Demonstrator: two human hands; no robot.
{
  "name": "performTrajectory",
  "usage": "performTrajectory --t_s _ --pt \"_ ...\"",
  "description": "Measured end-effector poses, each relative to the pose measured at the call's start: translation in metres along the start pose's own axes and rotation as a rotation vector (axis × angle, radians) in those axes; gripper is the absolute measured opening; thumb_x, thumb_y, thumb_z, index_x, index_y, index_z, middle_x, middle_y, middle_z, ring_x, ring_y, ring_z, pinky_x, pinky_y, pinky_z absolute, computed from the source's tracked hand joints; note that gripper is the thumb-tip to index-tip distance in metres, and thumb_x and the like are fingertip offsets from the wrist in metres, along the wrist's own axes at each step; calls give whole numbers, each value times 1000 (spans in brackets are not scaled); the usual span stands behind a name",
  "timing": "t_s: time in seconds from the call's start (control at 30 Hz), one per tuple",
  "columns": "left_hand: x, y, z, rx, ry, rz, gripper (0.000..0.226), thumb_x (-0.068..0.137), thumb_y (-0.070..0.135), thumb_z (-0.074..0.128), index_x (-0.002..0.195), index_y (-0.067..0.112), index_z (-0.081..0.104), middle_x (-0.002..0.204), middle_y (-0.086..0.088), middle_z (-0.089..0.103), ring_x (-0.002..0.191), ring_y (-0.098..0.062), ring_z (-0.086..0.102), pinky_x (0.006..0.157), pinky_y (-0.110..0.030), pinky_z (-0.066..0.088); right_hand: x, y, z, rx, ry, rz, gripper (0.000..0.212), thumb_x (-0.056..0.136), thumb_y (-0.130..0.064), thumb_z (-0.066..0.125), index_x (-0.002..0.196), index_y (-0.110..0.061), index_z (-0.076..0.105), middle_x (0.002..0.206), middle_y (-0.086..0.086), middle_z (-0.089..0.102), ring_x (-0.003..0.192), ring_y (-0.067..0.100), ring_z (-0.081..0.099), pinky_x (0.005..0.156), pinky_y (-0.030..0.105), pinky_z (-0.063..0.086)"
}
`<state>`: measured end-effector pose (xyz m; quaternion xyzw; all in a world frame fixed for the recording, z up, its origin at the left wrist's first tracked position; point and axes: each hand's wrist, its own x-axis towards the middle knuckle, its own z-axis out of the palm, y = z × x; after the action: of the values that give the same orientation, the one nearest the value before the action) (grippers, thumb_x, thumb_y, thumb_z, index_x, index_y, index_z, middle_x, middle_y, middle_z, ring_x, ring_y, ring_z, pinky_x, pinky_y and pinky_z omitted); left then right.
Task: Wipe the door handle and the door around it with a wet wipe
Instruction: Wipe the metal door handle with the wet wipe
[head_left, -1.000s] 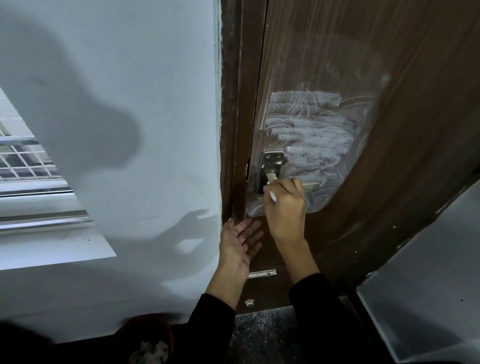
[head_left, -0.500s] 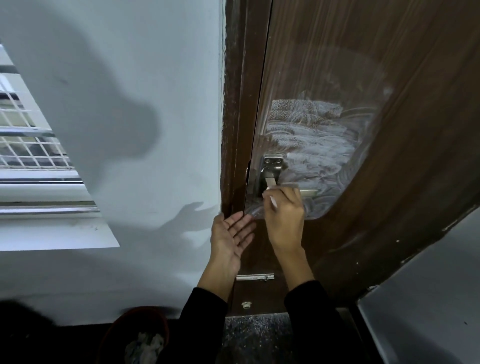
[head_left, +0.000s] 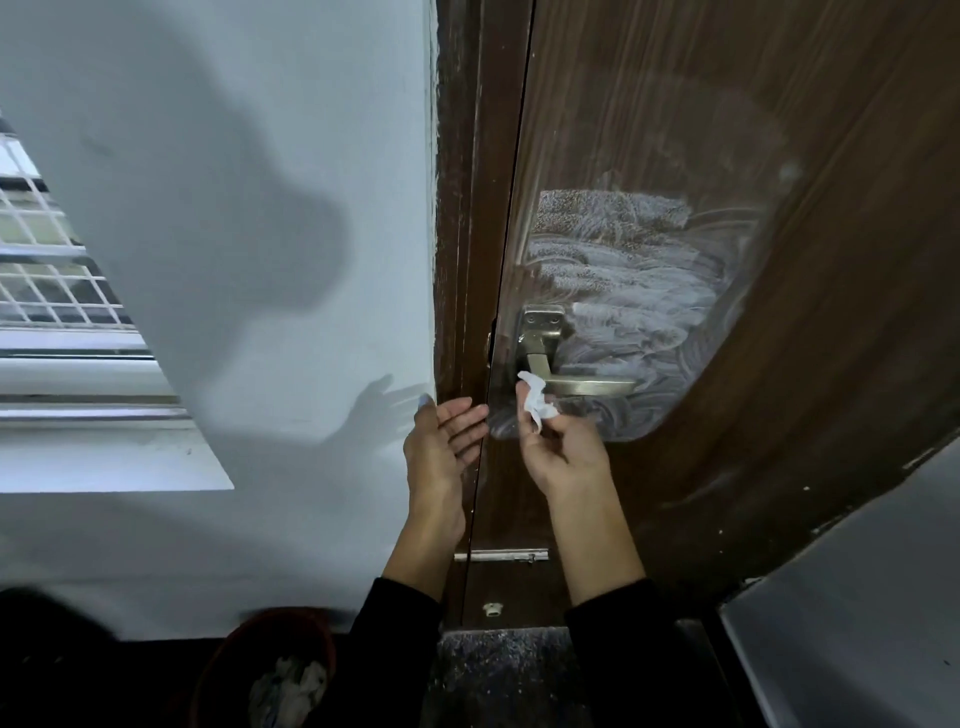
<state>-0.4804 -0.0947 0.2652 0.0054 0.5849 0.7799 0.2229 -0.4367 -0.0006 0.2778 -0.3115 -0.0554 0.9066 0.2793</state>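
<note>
A brown wooden door (head_left: 779, 156) carries a brass lever handle (head_left: 587, 385) on a metal plate. Wet streaks cover the door above and right of the handle. My right hand (head_left: 561, 452) pinches a crumpled white wet wipe (head_left: 535, 397) just below the handle's inner end, a little off the lever. My left hand (head_left: 441, 441) hovers with straight fingers, palm turned right, in front of the dark door frame (head_left: 462, 208) and holds nothing.
A white wall (head_left: 260, 156) fills the left, with a barred window (head_left: 41, 270) and its sill. A small latch (head_left: 501, 555) sits low on the door. A reddish bin (head_left: 265, 670) with crumpled paper stands at the bottom. A grey panel (head_left: 857, 597) lies at lower right.
My right hand has dropped off the handle and turned over, so the wipe now shows between its fingertips. The lever is uncovered. My left hand stays by the frame.
</note>
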Motion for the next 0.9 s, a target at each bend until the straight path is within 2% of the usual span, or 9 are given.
performTrajectory --t_s 0.13,0.23,0.37,0.47,0.5,0.63,0.7,0.8,0.9 --pt "9 9 5 30 -50 11 48 102 40 22 92 17 63 89 0 70 87 -16 66 80 -28 46 3 1 5 -71 89 -28 23 91 8 39 98 -1 58 102 19 58 95 28 57 89 41 45" --pt "16 14 5 51 -104 21 49 102 40 22 93 16 63 91 -1 71 84 -15 66 73 -26 48 4 -3 7 20 145 -104 22 92 4 42 84 -9 58 86 9 56 79 21 56 89 35 45" --pt "22 17 10 88 -192 21 52 101 42 21 101 13 64 100 -5 70 88 -14 66 72 -24 48 5 -18 -12 -65 -73 -212 15 91 -1 50 103 -6 57 94 -5 57 82 -1 56 72 13 49" --pt "22 18 15 134 -285 12 55 101 43 20 112 11 62 112 -8 68 98 -16 65 84 -26 48 11 -32 -6 70 181 -301 20 92 2 44 86 -11 57 79 -3 53 67 7 50 44 16 47" --pt "22 18 17 154 -317 10 55 101 43 19 116 10 61 117 -8 66 102 -17 63 88 -27 46 9 -36 0 60 260 -304 22 93 2 43 90 -13 59 78 -3 52 65 7 48 41 17 44" --pt "17 16 25 207 -390 84 52 101 38 22 132 7 51 133 -8 56 120 -18 54 97 -25 42 2 -32 15 6 327 -386 35 95 0 40 126 -11 53 114 6 59 81 13 58 57 15 49" --pt "16 15 28 194 -378 122 49 101 34 26 132 5 50 133 -9 55 119 -17 54 90 -16 42 -3 -18 17 2 310 -350 27 95 -2 44 120 -7 55 105 7 61 71 15 58 49 18 50" --pt "18 13 34 169 -310 156 47 101 34 29 124 4 57 125 -9 61 102 -10 59 72 -8 46 -6 2 24 -61 222 -231 15 94 3 39 97 -2 53 107 18 61 83 26 60 81 35 52" --pt "21 12 35 153 -293 154 49 101 35 28 124 3 57 124 -11 62 99 -12 60 79 -14 47 -2 -5 24 -33 242 -221 21 93 8 37 98 0 55 128 20 54 114 31 53 101 39 41"
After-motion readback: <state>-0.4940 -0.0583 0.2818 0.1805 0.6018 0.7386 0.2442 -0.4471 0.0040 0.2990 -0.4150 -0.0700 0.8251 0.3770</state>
